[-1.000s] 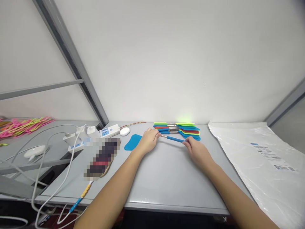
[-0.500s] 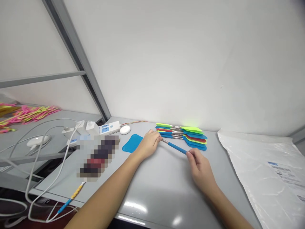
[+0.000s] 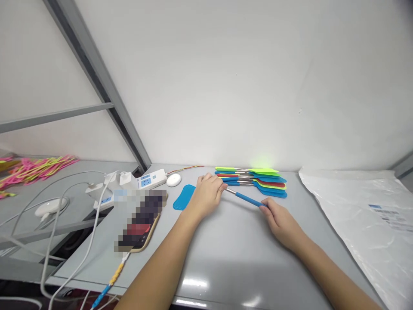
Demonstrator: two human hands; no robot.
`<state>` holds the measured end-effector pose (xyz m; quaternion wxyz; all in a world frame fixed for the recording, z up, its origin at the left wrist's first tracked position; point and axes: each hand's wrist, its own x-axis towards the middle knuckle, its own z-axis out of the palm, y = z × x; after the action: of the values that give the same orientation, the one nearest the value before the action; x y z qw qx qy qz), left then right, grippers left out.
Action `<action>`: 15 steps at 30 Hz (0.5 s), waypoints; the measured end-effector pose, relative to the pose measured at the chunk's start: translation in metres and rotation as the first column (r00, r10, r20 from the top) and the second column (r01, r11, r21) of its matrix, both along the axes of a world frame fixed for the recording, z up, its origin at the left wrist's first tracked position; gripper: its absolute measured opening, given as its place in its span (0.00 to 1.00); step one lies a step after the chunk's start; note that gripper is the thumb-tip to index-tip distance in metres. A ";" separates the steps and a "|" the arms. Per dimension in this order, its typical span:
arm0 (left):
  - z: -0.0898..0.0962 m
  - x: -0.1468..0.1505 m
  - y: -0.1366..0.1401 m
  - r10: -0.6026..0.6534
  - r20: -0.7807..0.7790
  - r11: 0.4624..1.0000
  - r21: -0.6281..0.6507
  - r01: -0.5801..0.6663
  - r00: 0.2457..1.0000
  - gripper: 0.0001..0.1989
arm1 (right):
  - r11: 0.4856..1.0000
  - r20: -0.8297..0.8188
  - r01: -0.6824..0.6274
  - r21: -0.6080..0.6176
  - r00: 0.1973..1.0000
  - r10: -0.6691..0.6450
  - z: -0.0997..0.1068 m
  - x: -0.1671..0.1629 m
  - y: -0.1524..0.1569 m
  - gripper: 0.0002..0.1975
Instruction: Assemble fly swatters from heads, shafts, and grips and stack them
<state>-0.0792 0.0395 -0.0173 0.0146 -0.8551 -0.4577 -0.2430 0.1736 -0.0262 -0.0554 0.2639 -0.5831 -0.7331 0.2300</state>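
Note:
A blue fly swatter (image 3: 248,199) with a telescopic metal shaft lies across both my hands, its perforated blue paddle (image 3: 183,197) at the left, partly covered. My left hand (image 3: 208,194) is closed around the shaft near the paddle. The fingers of my right hand (image 3: 284,220) pinch the end of the blue handle. A short piece of bare metal shaft shows between the hands. Just behind them lies a stack of fly swatters (image 3: 269,184) in blue, red and yellow-green, with paddles to the right.
At left on the grey table (image 3: 232,258) are a phone (image 3: 150,230) with a cable, a power strip (image 3: 151,178) with chargers and a round white object (image 3: 173,180). A white plastic mailing bag (image 3: 351,206) covers the right side. Pink and yellow strands (image 3: 41,172) lie far left.
The view has shifted a little, so most things sit slightly further right. Both hands keep their hold on the swatter, and my left hand covers more of its paddle.

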 end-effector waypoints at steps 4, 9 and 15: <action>0.003 0.001 0.000 -0.049 0.046 0.999 0.008 0.049 0.998 0.14 | 0.997 0.075 -0.067 -0.032 0.995 0.070 0.004 -0.008 -0.004 0.13; -0.002 0.021 -0.006 -0.093 0.524 0.970 -0.144 0.196 0.847 0.08 | 0.996 -0.040 -0.074 -0.038 0.997 0.073 0.006 -0.032 -0.009 0.13; -0.011 0.054 -0.018 0.380 0.918 0.767 -0.381 0.516 0.113 0.18 | 0.991 -0.239 -0.082 -0.107 0.969 0.054 0.003 -0.041 -0.011 0.17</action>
<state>-0.0254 0.0214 -0.0281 -0.5953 -0.4357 -0.3525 -0.5758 0.1329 -0.0369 -0.0528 0.3065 -0.5405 -0.7016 0.3488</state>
